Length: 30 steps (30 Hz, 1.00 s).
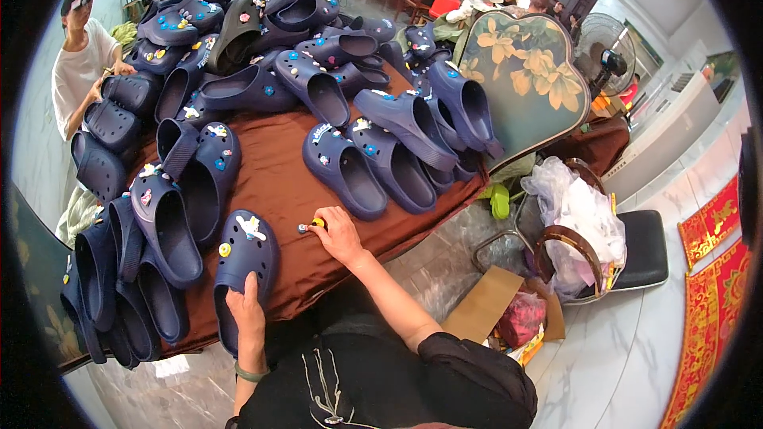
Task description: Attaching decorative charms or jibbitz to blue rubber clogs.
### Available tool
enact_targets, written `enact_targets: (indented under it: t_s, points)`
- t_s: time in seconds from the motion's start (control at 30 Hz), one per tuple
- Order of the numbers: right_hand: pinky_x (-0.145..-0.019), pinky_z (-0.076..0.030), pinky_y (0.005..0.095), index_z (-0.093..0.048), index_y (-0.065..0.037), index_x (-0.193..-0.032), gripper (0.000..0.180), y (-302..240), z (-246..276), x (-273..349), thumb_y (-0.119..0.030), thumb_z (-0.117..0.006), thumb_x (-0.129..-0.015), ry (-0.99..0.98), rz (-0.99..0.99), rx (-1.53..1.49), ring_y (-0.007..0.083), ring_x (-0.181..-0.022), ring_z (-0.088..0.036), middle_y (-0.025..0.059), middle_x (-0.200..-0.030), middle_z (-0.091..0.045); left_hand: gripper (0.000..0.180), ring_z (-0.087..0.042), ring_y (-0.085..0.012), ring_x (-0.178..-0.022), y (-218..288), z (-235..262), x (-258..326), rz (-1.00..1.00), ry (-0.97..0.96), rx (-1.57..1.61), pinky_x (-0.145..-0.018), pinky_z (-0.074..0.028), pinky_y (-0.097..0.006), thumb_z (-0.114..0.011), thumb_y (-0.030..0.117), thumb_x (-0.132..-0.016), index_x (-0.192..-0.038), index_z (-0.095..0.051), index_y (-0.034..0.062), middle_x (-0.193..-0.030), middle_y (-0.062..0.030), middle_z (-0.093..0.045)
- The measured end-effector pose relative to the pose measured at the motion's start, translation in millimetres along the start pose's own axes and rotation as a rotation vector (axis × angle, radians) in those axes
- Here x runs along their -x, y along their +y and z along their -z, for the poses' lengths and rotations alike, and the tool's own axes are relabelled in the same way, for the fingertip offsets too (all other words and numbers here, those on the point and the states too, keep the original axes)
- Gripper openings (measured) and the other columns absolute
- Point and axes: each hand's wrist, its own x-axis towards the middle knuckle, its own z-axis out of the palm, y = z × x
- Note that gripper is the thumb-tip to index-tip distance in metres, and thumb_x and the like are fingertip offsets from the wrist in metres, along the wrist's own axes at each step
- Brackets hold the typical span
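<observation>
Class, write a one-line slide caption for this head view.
Left hand holds a navy clog while right hand picks small charms off the brown tablecloth.

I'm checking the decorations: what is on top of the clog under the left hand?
On the navy clog, held at its heel by the left hand, sit a white charm and a yellow charm. The hand covers the heel end.

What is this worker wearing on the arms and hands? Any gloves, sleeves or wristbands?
No gloves: both the left hand and the right hand are bare. The forearms are uncovered too. A thin green band circles the left wrist. The right arm ends in a short black sleeve near the elbow, part of a black top with pale line markings.
</observation>
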Motion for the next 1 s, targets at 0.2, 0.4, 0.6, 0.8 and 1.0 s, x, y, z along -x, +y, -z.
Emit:
enact_targets:
  t_s: [0.2, 0.4, 0.6, 0.8, 1.0]
  points:
    - [-0.079, -0.043, 0.0413, -0.056, -0.005, -0.096, 0.021, 1, 3, 0, -0.012, -0.067, -0.079, -0.034, 0.028, 0.003, 0.0304, -0.089, -0.054, 0.0101, -0.091, -0.058, 0.034, -0.06, -0.0197, -0.098, 5, -3, -1, -0.016, 0.001, 0.023, -0.087, -0.045, -0.031, -0.055, 0.016, -0.092, -0.115, -0.056, -0.0078, -0.11, -0.012, -0.063]
    - [-0.082, -0.044, 0.0399, -0.058, -0.005, -0.102, 0.021, 4, 2, 2, -0.008, -0.062, -0.081, 0.023, 0.11, 0.048, 0.0302, -0.092, -0.055, 0.0107, -0.094, -0.058, 0.032, -0.061, -0.0202, -0.096, 4, -6, -2, -0.047, 0.024, 0.04, -0.086, -0.046, -0.032, -0.054, 0.015, -0.092, -0.113, -0.057, -0.0081, -0.107, -0.0125, -0.063]
    - [-0.08, -0.045, 0.0405, -0.056, -0.004, -0.104, 0.023, -6, 1, 4, -0.006, -0.062, -0.081, 0.079, 0.083, 0.023, 0.0315, -0.092, -0.055, 0.0131, -0.096, -0.058, 0.034, -0.059, -0.0188, -0.1, 4, 2, 0, -0.043, -0.011, -0.001, -0.09, -0.043, -0.031, -0.055, 0.018, -0.092, -0.116, -0.057, -0.0068, -0.111, -0.0099, -0.062]
    - [-0.068, -0.046, 0.0404, -0.06, -0.005, -0.093, 0.011, -7, -4, 1, -0.012, -0.058, -0.085, -0.077, 0.199, 0.154, 0.0308, -0.078, -0.056, 0.0118, -0.078, -0.057, 0.039, -0.061, -0.0176, -0.095, 0, 8, 7, -0.02, 0.096, -0.177, -0.085, -0.045, -0.03, -0.055, 0.028, -0.094, -0.11, -0.061, -0.0068, -0.1, -0.0116, -0.067]
    - [-0.079, -0.046, 0.0408, -0.06, -0.006, -0.113, 0.03, 1, 4, 1, -0.001, -0.057, -0.084, -0.064, 0.199, 0.175, 0.0317, -0.089, -0.056, 0.0143, -0.092, -0.059, 0.051, -0.046, -0.0106, -0.08, 6, 17, -1, 0.051, -0.132, -0.113, -0.071, -0.043, -0.031, -0.046, 0.041, -0.098, -0.091, -0.058, -0.0077, -0.079, -0.0003, -0.052]
